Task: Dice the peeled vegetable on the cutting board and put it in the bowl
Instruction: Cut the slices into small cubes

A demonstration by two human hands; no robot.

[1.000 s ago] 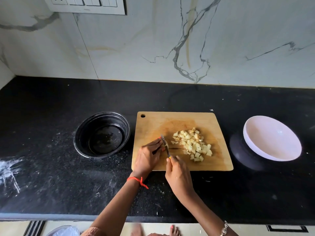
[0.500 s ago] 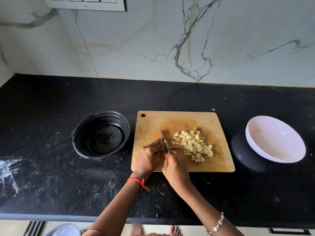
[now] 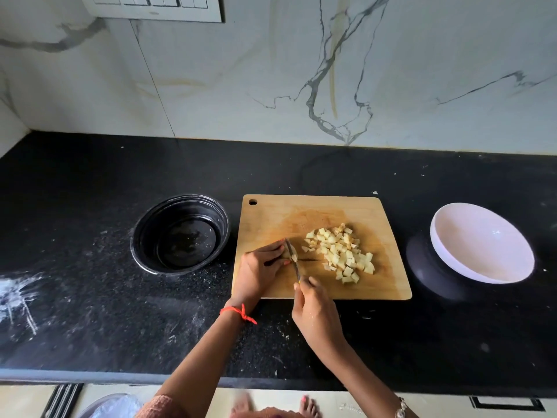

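A wooden cutting board lies on the black counter. On its right half sits a pile of pale yellow diced vegetable cubes. My left hand rests on the board's left part, its curled fingers holding a small uncut piece that is mostly hidden under them. My right hand grips the handle of a small knife, whose blade stands right beside my left fingertips. A white bowl sits tilted on a dark base to the right of the board.
A black round bowl stands left of the board. The black counter has white powdery smears at the left. A marble wall backs the counter, and a switch panel hangs at the top left. Bare feet show below the counter edge.
The knife blade has shifted slightly against the piece under my left fingers, and my right hand has drawn back a little toward me. The pile of cubes looks the same.
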